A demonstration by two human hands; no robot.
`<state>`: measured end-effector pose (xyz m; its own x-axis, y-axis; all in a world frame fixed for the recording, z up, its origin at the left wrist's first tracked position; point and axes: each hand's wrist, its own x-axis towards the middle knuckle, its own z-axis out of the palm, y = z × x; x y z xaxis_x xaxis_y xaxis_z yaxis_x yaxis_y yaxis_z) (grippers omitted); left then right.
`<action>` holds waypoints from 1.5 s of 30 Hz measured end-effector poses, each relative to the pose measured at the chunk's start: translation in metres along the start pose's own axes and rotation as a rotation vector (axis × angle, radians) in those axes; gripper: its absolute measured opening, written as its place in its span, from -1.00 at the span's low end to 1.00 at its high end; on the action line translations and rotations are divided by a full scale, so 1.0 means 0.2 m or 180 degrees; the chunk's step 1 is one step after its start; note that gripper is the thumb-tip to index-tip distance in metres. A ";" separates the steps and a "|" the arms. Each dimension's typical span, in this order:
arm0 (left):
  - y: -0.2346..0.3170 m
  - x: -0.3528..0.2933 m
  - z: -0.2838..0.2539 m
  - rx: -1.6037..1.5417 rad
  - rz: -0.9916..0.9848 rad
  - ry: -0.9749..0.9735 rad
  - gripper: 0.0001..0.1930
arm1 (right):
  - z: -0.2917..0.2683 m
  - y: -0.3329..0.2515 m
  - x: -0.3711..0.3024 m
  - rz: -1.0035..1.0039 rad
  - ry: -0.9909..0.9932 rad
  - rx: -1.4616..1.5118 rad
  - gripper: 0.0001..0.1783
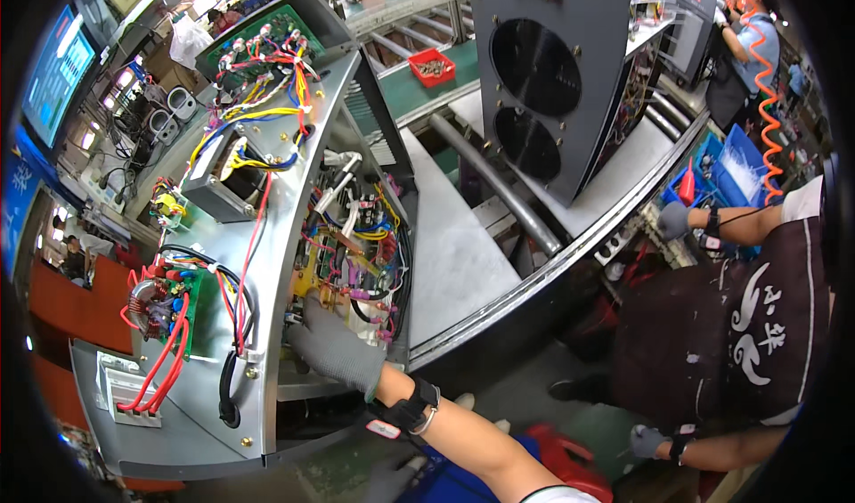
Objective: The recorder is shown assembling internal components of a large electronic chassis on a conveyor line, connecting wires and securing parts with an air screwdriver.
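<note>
The grey-gloved right hand (341, 350) is reaching toward multicoloured tangled wiring (374, 234) just above its grip, whose closure and hold I cannot tell.

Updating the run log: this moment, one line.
wearer's gloved hand: at wiring | grip: unclear | background: red bin | co-worker: at right

Brightly lit, fisheye-bent edges, black rim
</note>
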<state>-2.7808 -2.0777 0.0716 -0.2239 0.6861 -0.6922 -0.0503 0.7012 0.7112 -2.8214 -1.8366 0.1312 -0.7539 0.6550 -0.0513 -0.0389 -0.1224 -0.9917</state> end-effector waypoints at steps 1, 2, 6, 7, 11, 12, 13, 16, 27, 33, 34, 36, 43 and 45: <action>-0.01 0.01 -0.01 0.0119 0.0007 0.0026 -0.77 | 0.00 0.01 -0.01 -0.0019 0.0010 0.0081 -0.26; -0.03 0.02 -0.01 0.0148 -0.0043 0.0052 -0.77 | 0.00 0.01 -0.01 0.0025 -0.0055 0.0147 -0.20; -0.10 0.11 -0.02 0.0477 0.0193 0.0093 -0.76 | -0.01 0.00 0.00 -0.0051 -0.0027 0.0069 -0.15; -0.10 0.14 -0.03 0.0517 0.0078 -0.0156 -0.78 | -0.01 -0.01 0.00 -0.0047 -0.0068 -0.0029 -0.13; -0.06 0.18 -0.01 0.0690 -0.0049 -0.0202 -0.79 | -0.05 -0.03 -0.02 0.0131 -0.0190 -0.0171 -0.10; -0.04 0.17 0.00 0.0603 -0.0114 -0.0163 -0.78 | -0.06 -0.04 -0.03 0.0022 -0.0194 -0.0132 -0.10; -0.01 0.17 0.01 0.0507 -0.0208 -0.0195 -0.77 | -0.07 -0.04 -0.03 -0.0051 -0.0153 -0.0180 -0.10; 0.08 0.14 0.01 0.1023 0.0022 -0.0252 -0.73 | -0.08 -0.03 -0.04 -0.0149 -0.0152 -0.0202 -0.10; 0.11 0.04 0.10 0.0465 0.1246 -0.0623 -0.75 | -0.28 0.03 -0.40 -0.1424 0.0002 -0.1105 -0.60; 0.00 0.18 0.14 0.0586 0.1967 -0.1136 -0.77 | -0.57 0.42 -1.32 0.0232 0.0506 -0.0313 -0.63; -0.02 0.21 0.16 0.0320 0.1739 -0.1228 -0.78 | -0.59 0.52 -1.46 0.0435 0.0739 -0.0425 -0.63; -0.03 0.25 0.21 0.0275 0.1643 -0.1279 -0.79 | -0.60 0.71 -1.69 0.0196 0.1186 -0.0715 -0.64; 0.06 0.05 0.29 0.0373 0.1216 -0.1361 -0.80 | -0.51 0.88 -2.22 0.1606 0.1797 -0.0739 -0.55; 0.07 0.00 0.30 0.0203 0.0839 -0.1313 -0.82 | -0.50 0.83 -2.27 0.2318 0.1649 -0.0802 -0.37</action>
<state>-2.7240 -2.0561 0.0731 0.1838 0.8523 -0.4897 0.0189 0.4951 0.8687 -2.4198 -2.0792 -0.0223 -0.1469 0.7389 -0.6576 0.5187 -0.5085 -0.6873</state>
